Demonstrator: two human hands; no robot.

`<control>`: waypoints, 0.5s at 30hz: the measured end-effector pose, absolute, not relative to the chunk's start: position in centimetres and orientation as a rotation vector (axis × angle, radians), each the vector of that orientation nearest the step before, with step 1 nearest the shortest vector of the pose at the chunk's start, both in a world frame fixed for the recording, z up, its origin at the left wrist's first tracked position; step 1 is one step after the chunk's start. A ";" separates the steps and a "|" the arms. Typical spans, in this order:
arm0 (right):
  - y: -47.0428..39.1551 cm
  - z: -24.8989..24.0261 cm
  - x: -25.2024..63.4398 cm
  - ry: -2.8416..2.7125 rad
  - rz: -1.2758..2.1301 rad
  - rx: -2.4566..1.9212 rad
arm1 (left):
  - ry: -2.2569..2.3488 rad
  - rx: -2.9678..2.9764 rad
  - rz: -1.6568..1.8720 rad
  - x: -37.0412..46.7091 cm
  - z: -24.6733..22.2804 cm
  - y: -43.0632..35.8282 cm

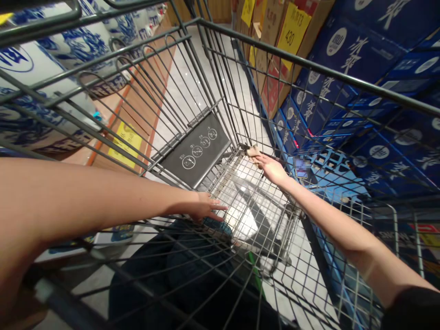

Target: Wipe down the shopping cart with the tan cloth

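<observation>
Both of my arms reach down inside a grey wire shopping cart [285,57]. My right hand [273,169] is closed on a crumpled beige cloth [254,153], which lies against the wire near the far corner of the basket floor. Nearer to me, my left hand [206,207] has its fingers spread over the wire at the left part of the basket and holds nothing. A dark plastic panel [195,151] with round printed symbols is fixed to the cart's side between and beyond my hands.
Blue boxes [357,50] are stacked on the right, beside cardboard cartons [275,27] with yellow signs. White and blue patterned packages [82,46] stand on a wooden ledge [137,96] at the left. A phone-like object [301,168] shows beyond the right wire side.
</observation>
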State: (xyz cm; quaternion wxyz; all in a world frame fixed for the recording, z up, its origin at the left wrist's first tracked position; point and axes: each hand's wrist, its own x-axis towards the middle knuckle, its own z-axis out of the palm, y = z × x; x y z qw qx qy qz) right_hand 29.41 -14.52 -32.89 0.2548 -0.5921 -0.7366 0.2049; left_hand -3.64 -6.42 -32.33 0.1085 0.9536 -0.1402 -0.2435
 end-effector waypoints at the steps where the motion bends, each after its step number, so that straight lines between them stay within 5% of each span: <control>1: -14.3 -33.2 29.5 -2.001 0.532 -1.621 | -0.405 2.803 -0.687 -3.7 -32.4 -6.4; 8: -17.7 -35.1 27.5 -2.305 0.576 -1.383 | -0.365 2.767 -0.692 -3.7 -31.9 -6.5; 15: -16.0 -33.5 29.6 -2.069 0.440 -1.664 | -0.310 2.743 -0.735 -3.3 -31.8 -6.7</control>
